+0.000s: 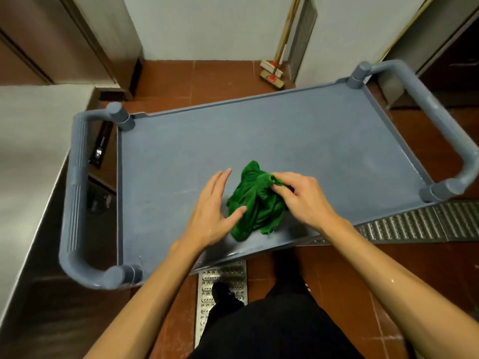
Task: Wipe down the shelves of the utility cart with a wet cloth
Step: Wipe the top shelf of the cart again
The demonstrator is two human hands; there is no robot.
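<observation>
A crumpled green cloth (252, 203) lies on the grey-blue top shelf of the utility cart (272, 133), near its front edge. My right hand (303, 198) pinches a fold of the cloth at its upper right. My left hand (212, 211) lies with straight fingers on the shelf at the cloth's left side, the thumb touching the fabric. Lower shelves of the cart are hidden under the top one.
The cart has tubular handles at its left end (75, 193) and right end (435, 117). Brushes (272, 73) lean against the back wall. A metal floor drain grate (420, 221) runs under the cart on red tiles. A steel counter (28, 161) stands at left.
</observation>
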